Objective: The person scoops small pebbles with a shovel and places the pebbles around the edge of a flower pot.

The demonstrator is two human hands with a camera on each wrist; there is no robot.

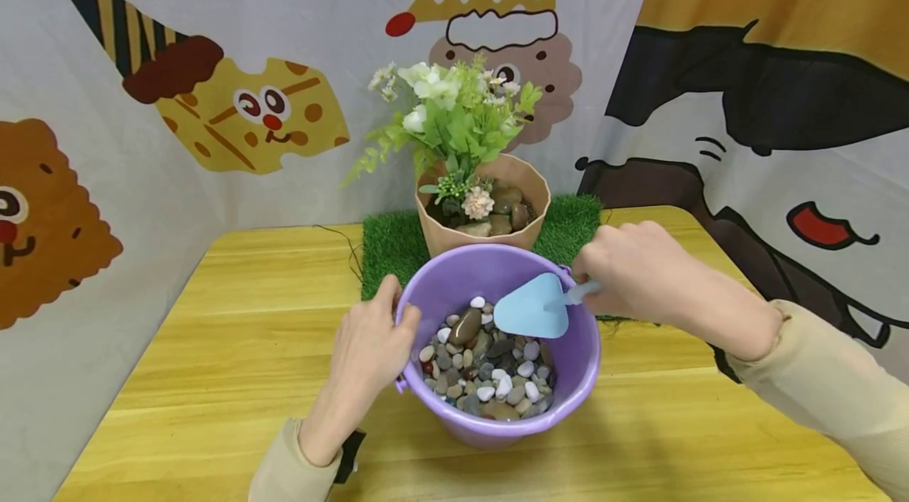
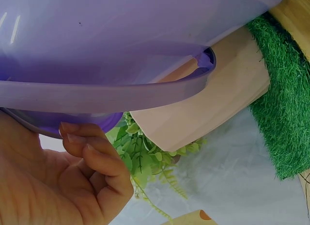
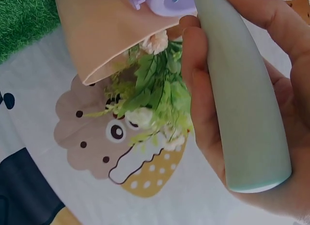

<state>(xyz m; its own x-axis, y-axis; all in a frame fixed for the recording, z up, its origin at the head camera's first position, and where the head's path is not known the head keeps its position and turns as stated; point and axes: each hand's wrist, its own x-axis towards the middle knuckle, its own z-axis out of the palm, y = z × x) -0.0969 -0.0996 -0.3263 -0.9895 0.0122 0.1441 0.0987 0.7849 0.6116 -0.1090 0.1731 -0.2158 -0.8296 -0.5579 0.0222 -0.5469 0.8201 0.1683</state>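
A purple bucket (image 1: 591, 360) stands at the middle of the table, with many grey, brown and white pebbles (image 1: 490, 376) in its bottom. At its left rim, my left hand (image 1: 372, 340) grips the edge; the left wrist view shows its curled fingers (image 2: 104, 162) by the rim, below the bucket's folded handle (image 2: 106, 96). My right hand (image 1: 632, 269) holds a light blue toy shovel over the bucket's right side. The shovel's blade (image 1: 533, 309) hangs inside the bucket above the pebbles, and its pale handle (image 3: 247, 108) lies within the right fingers and palm.
Just behind the bucket, a peach-coloured pot (image 1: 454, 237) holds larger stones (image 1: 507, 202) and artificial white flowers with green leaves (image 1: 461, 115). It stands on a green turf mat (image 1: 390, 245). The wooden table (image 1: 270, 328) meets a cartoon-printed cloth (image 1: 298, 194) at the back.
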